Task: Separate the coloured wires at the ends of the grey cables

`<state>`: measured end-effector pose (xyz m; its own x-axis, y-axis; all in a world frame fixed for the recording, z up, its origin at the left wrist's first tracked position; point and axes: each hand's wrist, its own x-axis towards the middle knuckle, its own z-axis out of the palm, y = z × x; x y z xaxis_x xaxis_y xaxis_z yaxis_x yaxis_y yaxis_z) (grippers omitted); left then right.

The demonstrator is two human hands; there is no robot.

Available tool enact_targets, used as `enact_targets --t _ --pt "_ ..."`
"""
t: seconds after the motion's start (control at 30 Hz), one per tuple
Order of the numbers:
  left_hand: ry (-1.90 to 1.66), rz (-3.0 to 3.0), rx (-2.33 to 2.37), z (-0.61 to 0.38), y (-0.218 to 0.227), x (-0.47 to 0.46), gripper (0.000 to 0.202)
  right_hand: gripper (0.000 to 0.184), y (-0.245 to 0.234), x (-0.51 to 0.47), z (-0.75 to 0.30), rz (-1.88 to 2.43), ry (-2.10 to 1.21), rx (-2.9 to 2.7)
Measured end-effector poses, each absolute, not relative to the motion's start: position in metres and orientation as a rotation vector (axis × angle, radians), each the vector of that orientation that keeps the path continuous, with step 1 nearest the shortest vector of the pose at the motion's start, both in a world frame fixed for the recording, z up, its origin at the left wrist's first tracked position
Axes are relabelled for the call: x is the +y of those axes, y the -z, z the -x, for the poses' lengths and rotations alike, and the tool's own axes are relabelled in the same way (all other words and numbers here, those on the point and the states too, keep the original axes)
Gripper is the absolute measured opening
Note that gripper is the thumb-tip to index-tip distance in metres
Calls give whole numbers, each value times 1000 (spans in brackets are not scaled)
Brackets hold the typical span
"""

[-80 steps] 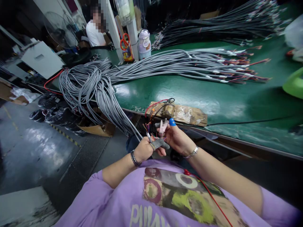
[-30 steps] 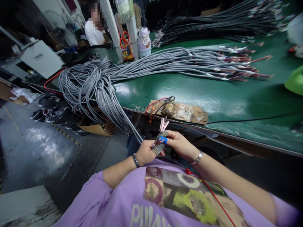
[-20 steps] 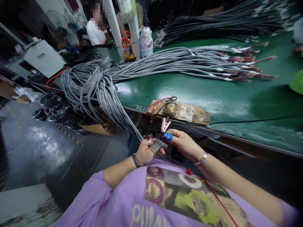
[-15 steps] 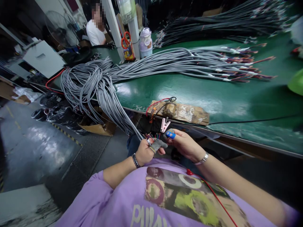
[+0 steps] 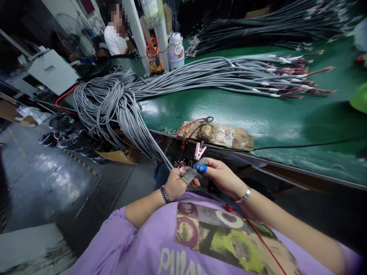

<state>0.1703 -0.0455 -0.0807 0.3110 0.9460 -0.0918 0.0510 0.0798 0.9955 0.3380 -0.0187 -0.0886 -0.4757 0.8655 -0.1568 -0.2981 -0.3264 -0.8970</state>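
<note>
My left hand (image 5: 176, 183) is closed around the end of a grey multi-core cable (image 5: 159, 152), with a grey finger cot on its thumb. Thin coloured wires (image 5: 183, 164) fan out of the cable end above that thumb. Pinched at the wire tips is my right hand (image 5: 225, 177), a blue cover on its thumb and a grey cot on its index finger. The exact wires between its fingertips are too small to tell. Just above the fingertips, a pink clip (image 5: 200, 151) hangs at the table edge.
A worn wooden block (image 5: 226, 137) lies at the edge of the green table (image 5: 275, 126). Bundled grey cables (image 5: 183, 78) stretch across the table and droop over its edge. Behind them are black cables (image 5: 246, 32) and a lidded bottle (image 5: 176, 51). A person (image 5: 114, 38) sits farther back.
My right hand has moved left, bringing its fingertips together at the coloured wires beside my left thumb. My left hand keeps its grip on the cable, almost unmoved.
</note>
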Motion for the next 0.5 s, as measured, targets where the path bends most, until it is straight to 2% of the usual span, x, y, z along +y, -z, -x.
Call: enact_targets --t 0.27,0.5 --pt "-923 -1132 958 -173 73 -42 56 44 102 9 -342 832 -2103 -719" --pt "-938 -1044 923 -182 75 -33 52 55 101 15 -330 994 -1595 -1072"
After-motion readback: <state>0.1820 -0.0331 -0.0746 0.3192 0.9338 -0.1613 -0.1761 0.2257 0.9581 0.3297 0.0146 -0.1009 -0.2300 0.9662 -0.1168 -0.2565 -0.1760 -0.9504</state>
